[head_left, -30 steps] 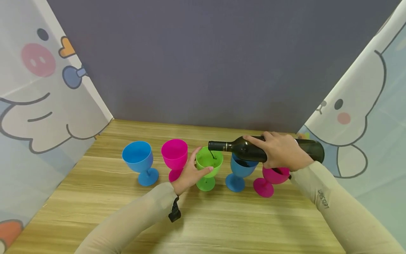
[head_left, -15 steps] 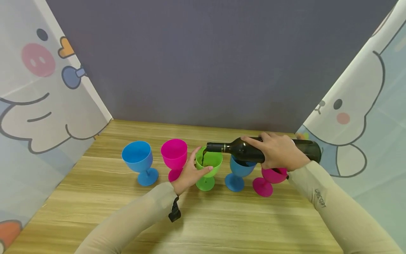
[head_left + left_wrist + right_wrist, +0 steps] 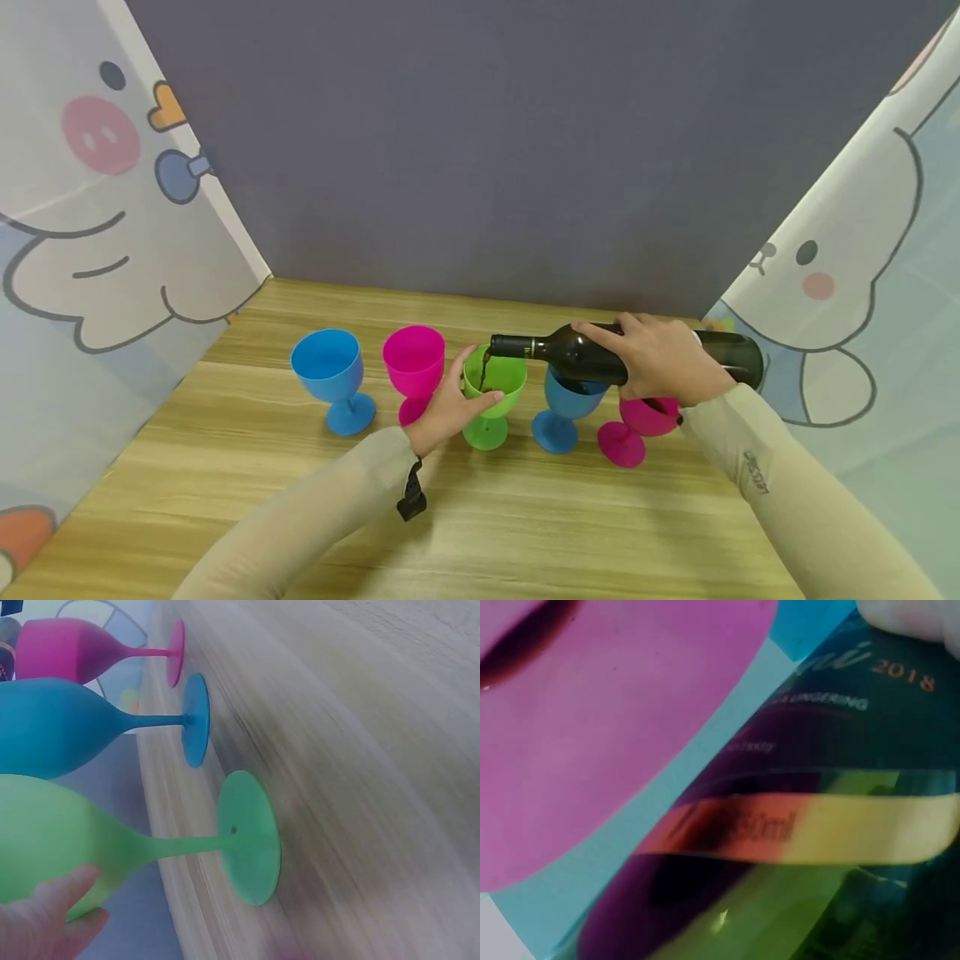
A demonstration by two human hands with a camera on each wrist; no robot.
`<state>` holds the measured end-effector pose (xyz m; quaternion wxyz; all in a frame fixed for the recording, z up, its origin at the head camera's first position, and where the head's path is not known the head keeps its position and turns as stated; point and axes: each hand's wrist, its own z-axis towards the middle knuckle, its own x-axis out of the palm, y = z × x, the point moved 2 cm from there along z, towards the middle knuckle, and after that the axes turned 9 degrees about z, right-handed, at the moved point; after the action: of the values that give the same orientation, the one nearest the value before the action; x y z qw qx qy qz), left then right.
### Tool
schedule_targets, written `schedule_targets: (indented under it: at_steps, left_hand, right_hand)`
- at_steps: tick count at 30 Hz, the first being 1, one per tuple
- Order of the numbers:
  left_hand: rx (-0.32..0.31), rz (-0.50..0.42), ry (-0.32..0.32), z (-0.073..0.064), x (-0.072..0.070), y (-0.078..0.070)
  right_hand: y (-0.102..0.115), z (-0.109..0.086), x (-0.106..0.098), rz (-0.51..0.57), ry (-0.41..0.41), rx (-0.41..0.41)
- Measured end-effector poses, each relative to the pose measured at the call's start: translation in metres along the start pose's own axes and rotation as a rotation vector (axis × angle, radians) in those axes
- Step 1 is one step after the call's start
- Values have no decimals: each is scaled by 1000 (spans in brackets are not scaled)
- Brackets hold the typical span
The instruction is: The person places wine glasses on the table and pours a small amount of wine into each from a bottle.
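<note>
My right hand [image 3: 663, 360] grips a dark wine bottle [image 3: 577, 354] round its body, tilted on its side with the neck pointing left. A thin stream of dark liquid falls from its mouth into a green goblet [image 3: 497, 383]. Thumb and fingers of my left hand [image 3: 446, 412] hold that goblet by its bowl; its green foot [image 3: 249, 838] stands on the table in the left wrist view. Below the bottle are a blue goblet [image 3: 572, 402] and a pink goblet [image 3: 647, 417], both with dark liquid inside. The right wrist view shows the bottle's printed label [image 3: 795, 829] close up.
To the left on the wooden table [image 3: 225, 467] stand another pink goblet [image 3: 412, 367], close beside my left hand, and another blue goblet [image 3: 330, 371]. A grey panel [image 3: 480, 167] rises behind, with cartoon-printed sheets on both sides.
The stream, which fell near the green goblet's right side a second ago, now falls further left inside its bowl. The bottle has shifted slightly left; my left hand stays on the goblet.
</note>
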<state>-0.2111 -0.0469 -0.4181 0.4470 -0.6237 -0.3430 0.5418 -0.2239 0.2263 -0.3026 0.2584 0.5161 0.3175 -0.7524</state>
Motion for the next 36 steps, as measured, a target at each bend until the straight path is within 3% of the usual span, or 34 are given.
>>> schedule_targets:
  at_steps: [8,17,24,36]
  left_hand:
    - [-35,12,-4,-1,-3,1]
    - [-47,-58,34,-3,0,-1]
    - [-51,-62,42,-3,-1,-4]
    - [-60,33,67,3,-6,-9]
  right_hand:
    - [1,1,-1,1,-2,1]
    - [1,0,1,4,61,37]
    - [1,0,0,3,52,32]
    - [-4,-3,1,5,22,23]
